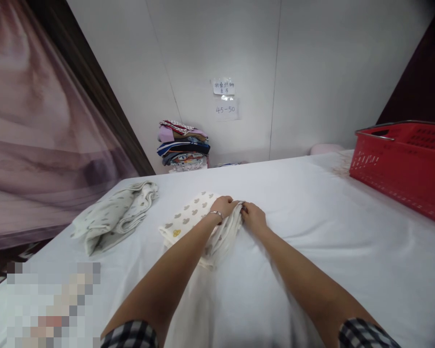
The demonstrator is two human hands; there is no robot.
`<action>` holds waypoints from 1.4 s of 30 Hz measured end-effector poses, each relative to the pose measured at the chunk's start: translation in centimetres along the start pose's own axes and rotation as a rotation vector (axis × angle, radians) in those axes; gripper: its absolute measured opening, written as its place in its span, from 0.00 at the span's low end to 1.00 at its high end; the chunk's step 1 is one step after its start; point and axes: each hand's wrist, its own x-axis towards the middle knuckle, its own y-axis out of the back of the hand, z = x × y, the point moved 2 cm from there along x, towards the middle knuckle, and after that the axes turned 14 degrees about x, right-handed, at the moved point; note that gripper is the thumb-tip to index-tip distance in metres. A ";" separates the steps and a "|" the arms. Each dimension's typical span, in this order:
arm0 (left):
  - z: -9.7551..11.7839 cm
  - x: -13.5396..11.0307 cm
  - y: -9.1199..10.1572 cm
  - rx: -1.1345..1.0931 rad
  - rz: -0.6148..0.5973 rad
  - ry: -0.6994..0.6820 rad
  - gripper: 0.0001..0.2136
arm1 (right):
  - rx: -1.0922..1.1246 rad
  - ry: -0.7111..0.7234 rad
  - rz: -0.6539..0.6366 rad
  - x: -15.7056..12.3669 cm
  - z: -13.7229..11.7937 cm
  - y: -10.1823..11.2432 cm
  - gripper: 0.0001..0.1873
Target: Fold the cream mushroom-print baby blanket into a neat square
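Patterned cloth [188,217]: it lies before us near the middle of the bench [297,193], off-white with grey-brown motifs and one yellow motif near its left corner; its left part lies flat, while its right part is bunched into loose folds.
Left hand [224,208]: we pinch the gathered upper right edge of the cloth with it, fingers bent, the wrist crossing over the fabric.
Right hand [254,217]: we pinch the same edge from the right side, just beside the left hand.
Bracelet [216,213]: a thin band around our left wrist.
Sleeves [130,334]: black-and-white checks, ending near both our elbows.
Pale green cloth [112,217]: folded loosely in layers with small dark marks, to our left, apart from the patterned cloth.
Red basket [402,169]: on the bench at our far right, with a perforated side and a metal handle.
Fabric stack [183,147]: many-coloured folded pieces piled beyond the far edge, against the wall [221,38].
Paper signs [226,109]: two on the wall; we read "45-50" on the lower one.
Curtain [47,121]: pinkish, hanging at our left.
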 end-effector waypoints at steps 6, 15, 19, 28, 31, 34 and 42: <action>-4.8 1.1 2.0 0.046 0.067 0.114 0.21 | -0.085 0.046 -0.017 1.1 0.0 0.0 0.09; -13.0 2.6 0.8 0.288 -0.011 0.254 0.29 | 0.029 0.061 0.103 2.2 0.1 -1.1 0.06; -13.6 2.3 -0.9 0.243 -0.061 0.252 0.31 | 0.180 0.011 0.096 1.9 1.2 -0.5 0.10; -13.4 2.0 -1.2 0.235 -0.114 0.272 0.31 | 0.258 -0.003 0.051 0.5 2.2 0.8 0.08; -13.1 1.9 -1.1 0.243 -0.103 0.261 0.31 | 0.205 -0.080 0.025 1.0 1.7 0.2 0.06; -12.0 1.7 -0.7 0.283 -0.008 0.239 0.30 | 0.196 -0.138 0.041 1.6 1.2 -0.1 0.04; -7.9 3.1 -0.9 0.256 -0.018 0.006 0.28 | 0.362 -0.067 -0.015 2.4 0.4 1.0 0.03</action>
